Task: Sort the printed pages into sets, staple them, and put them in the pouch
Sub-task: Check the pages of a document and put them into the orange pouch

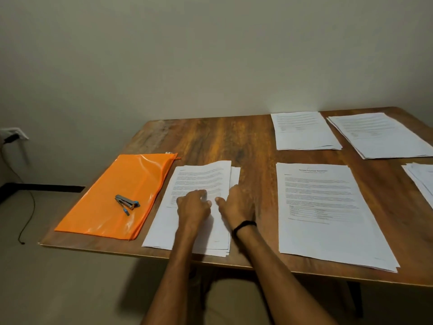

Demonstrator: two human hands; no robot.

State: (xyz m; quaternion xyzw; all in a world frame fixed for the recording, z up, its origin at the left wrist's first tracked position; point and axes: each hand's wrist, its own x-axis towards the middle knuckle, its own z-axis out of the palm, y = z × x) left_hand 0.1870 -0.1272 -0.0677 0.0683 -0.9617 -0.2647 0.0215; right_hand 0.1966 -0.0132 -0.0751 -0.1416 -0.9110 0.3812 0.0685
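Left hand (193,206) bends its fingers onto the stack (187,179), grip unclear; right hand (236,202) lies flat. Peel one sheet, pinning the rest.

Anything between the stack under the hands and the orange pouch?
Nothing lies between the paper stack and the orange pouch; they sit side by side. The stapler rests on top of the pouch, though.
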